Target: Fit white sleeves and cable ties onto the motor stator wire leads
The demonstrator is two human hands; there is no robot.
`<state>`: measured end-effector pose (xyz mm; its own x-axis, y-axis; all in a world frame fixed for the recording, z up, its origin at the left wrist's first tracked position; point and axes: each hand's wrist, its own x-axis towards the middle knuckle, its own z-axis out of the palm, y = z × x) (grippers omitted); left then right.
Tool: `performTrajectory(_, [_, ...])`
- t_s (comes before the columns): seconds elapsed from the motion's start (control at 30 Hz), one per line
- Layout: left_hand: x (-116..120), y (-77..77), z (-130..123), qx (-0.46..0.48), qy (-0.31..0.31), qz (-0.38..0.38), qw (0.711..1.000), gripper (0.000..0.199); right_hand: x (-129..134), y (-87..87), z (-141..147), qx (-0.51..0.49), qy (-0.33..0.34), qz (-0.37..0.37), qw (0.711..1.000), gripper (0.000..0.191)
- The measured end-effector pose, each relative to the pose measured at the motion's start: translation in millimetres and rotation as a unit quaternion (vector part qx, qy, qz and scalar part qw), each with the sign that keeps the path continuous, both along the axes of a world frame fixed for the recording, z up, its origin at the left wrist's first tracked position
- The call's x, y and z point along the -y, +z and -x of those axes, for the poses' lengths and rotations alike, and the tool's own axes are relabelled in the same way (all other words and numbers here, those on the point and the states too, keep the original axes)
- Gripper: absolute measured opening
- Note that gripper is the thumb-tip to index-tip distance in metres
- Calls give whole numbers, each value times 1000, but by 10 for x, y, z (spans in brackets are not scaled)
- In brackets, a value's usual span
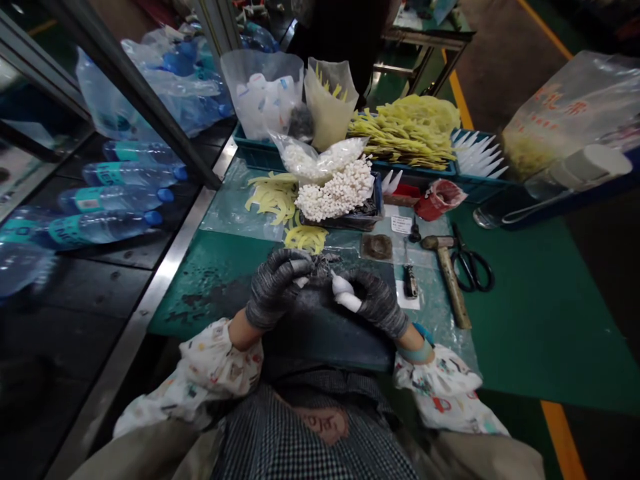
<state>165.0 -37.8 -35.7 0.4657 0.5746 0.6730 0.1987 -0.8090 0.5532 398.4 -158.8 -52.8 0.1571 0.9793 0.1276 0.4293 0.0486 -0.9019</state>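
Observation:
Both my hands wear dark grey knit gloves with white coverings on some fingertips. My right hand (380, 301) is closed around a small whitish piece with a pointed tip (342, 285), which looks like a nozzle; the tip points up and left. My left hand (279, 287) is curled with its fingertips pressed together, and whatever may be between them is too small to make out. Between the hands, small dark scraps (326, 264) lie on the dark work mat (320, 327). Pale yellow curved strips (306, 238) lie just beyond my left hand.
A tray of white-tipped sticks (335, 190) and a bin of yellow strips (410, 133) stand behind. To the right lie a hammer (453, 283), black scissors (471, 267) and a screwdriver (411, 280). Water bottles (115, 200) lie on the conveyor at left, beyond a metal rail (175, 260).

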Motion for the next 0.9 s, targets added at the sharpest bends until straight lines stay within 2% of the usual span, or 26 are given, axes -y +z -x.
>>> performTrajectory(0.1, [42, 2, -39, 43, -15, 55, 997, 12, 6, -49, 22, 0, -3, -6, 1000, 38])
performTrajectory(0.17, [84, 5, -73, 74, -21, 142, 987, 13, 7, -66, 30, 4, 3, -16, 1000, 39])
performTrajectory(0.27, [160, 4, -119, 101, -22, 279, 955, 19, 9, -62, 40, 14, 5, -26, 1000, 41])
performTrajectory(0.43, [262, 32, -153, 131, -14, 411, 902, 30, 21, -35, 72, 41, -24, -24, 999, 36])
performTrajectory(0.67, [296, 134, -187, 153, 32, 508, 847, 40, 29, -30, 93, 39, -35, -21, 998, 36])
performTrajectory(0.9, [312, 163, -229, 152, 21, 506, 849, 37, 21, 12, 94, 53, -47, -29, 997, 33])
